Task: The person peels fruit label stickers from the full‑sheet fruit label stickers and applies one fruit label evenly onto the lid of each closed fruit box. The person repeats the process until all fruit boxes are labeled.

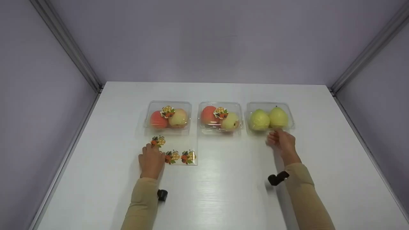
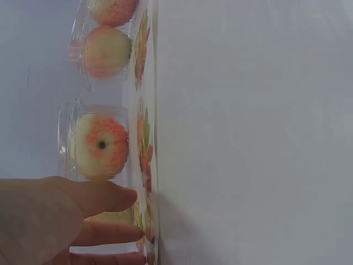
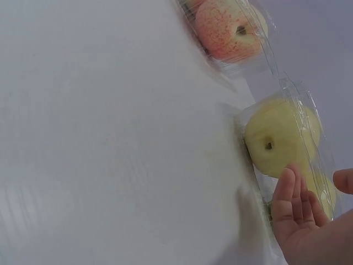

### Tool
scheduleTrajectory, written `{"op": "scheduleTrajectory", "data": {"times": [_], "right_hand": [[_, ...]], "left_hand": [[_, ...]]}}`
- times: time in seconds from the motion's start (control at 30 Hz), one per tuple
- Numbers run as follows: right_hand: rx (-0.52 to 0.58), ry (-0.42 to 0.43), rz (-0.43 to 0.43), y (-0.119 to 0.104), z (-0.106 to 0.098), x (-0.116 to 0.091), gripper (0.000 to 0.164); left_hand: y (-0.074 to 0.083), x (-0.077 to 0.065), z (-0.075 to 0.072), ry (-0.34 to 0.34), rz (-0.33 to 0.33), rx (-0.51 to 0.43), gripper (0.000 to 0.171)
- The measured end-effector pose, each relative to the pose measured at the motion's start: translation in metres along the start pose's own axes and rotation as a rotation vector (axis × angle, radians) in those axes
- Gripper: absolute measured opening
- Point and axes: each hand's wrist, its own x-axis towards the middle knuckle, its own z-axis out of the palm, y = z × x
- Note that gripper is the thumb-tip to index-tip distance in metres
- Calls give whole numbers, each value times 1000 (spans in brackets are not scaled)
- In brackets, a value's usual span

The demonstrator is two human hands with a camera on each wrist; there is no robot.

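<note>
Pear box (image 1: 270,114) — long axis left-to-right

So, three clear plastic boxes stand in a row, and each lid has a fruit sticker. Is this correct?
Not each: only the left box and middle box have a fruit sticker; in the head view, the right box, holding pears, has none.

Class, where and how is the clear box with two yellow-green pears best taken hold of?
Probably grip the clear box across its near and far walls, coming from above: it looks wider than deep, so that span suits a hand better, and the middle box stands close on its left. The right hand is by its near side.
</note>
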Motion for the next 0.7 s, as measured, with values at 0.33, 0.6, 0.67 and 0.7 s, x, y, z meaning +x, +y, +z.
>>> {"op": "scheduleTrajectory", "data": {"times": [0.33,0.6,0.67,0.7], "right_hand": [[64,17,34,-3,2,2,26],[110,-8,52,-3,1,2,22],[117,-16,59,-3,1,1,21],[126,-21,62,-4,1,1,20]], "left_hand": [[20,0,-3,16,41,-61,38],[37,-3,4,-39,179,-224,32],[40,-4,5,-56,229,-250,31],[42,-4,6,-65,249,-264,31]]}}
